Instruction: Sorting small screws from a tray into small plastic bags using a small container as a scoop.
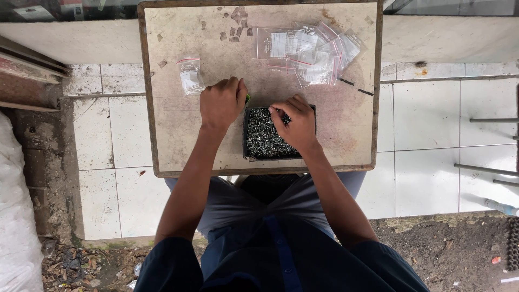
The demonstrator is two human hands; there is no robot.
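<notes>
Fingers (282, 114) of the right hand (294, 125) pinch screws (262, 138) in a black tray (246, 135) on a worn table (173, 108) over white tiles (427, 119).

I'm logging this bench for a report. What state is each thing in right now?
Black tray: open, filled with small screws.
Single clear bag: lying flat, apart from the pile.
Pile of clear bags: loose, overlapping.
Left hand: closed around something green.
Right hand: fingers pinching among the screws.

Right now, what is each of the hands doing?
Left hand: closed around something green, mostly hidden.
Right hand: fingers pinching in the black tray of screws.
</notes>
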